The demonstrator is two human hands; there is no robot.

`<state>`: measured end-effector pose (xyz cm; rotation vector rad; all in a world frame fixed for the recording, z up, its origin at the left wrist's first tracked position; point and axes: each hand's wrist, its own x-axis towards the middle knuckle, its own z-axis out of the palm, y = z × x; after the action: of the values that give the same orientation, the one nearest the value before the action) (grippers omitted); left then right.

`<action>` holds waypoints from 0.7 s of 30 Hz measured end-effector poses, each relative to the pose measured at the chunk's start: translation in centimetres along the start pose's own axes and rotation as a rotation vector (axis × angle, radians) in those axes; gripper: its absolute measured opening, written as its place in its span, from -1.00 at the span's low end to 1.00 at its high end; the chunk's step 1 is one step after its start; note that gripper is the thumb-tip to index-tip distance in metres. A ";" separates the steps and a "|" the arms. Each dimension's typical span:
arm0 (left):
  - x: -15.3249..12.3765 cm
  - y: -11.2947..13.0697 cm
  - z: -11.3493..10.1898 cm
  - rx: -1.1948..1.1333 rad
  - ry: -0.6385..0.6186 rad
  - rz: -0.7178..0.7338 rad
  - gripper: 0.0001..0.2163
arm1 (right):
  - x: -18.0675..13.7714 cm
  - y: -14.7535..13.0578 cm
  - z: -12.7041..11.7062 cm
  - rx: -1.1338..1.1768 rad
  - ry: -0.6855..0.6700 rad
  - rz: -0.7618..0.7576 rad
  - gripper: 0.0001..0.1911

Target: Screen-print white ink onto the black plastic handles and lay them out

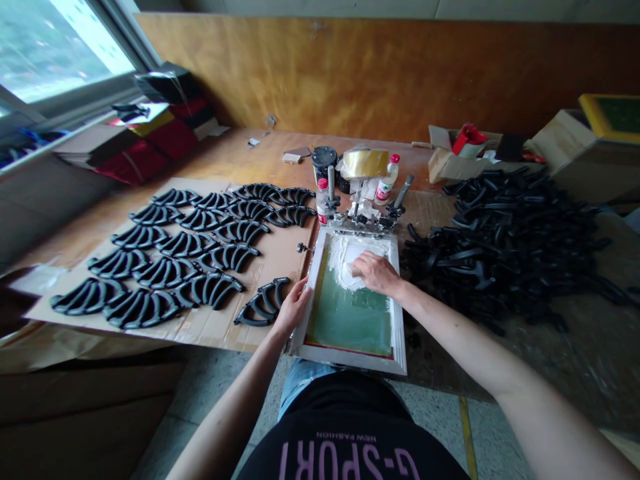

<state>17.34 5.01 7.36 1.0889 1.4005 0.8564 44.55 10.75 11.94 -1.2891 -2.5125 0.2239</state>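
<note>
A screen printing frame (400, 333) with a pale metal rim and green mesh lies in front of me, fixed to a clamp (363, 225) at its far end. White ink (343, 257) is smeared thickly over the far part of the mesh. My right hand (376, 272) is closed above the ink, its fingers on what looks like a small white scraper (352, 268), mostly hidden by the hand and the ink. My left hand (295, 305) grips the frame's left edge, some fingers hidden below it. Near that hand lie several curved black handles (264, 303).
Rows of black handles (167, 272) cover cardboard (200, 327) at left. A heap of black parts (505, 233) lies at right. Behind the clamp stand a tape roll (367, 163), red-capped bottles (386, 183) and a black tub (324, 160). Open boxes (565, 150) sit at back right.
</note>
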 end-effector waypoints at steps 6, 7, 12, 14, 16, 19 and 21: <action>-0.2 0.2 0.1 -0.009 0.024 -0.001 -0.44 | -1.0 -0.4 -1.7 0.133 -0.076 -0.126 -0.86; -0.3 0.3 0.1 -0.014 0.022 -0.001 -0.44 | -0.8 -0.3 -1.5 0.125 -0.034 -0.071 -0.86; -0.4 0.4 -0.1 -0.053 0.016 -0.019 -0.39 | -2.2 -1.1 0.7 0.057 0.095 -0.086 -0.72; -0.4 0.4 -0.2 -0.058 0.015 -0.025 -0.39 | -2.8 -1.2 0.8 0.080 0.068 -0.138 -0.75; -0.6 0.8 -0.2 -0.056 0.006 -0.029 -0.39 | -2.1 -0.8 0.0 0.101 0.069 -0.090 -0.83; -1.2 2.4 -0.5 -0.042 -0.010 -0.023 -0.38 | 1.1 0.6 -1.8 0.085 0.152 0.110 -0.74; -1.9 4.3 -0.9 -0.047 -0.005 0.013 -0.40 | 3.5 1.8 -3.2 0.036 0.185 0.240 -0.50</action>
<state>17.00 4.69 12.13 1.0652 1.3637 0.8912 45.13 14.60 15.17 -1.5219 -2.1913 0.1920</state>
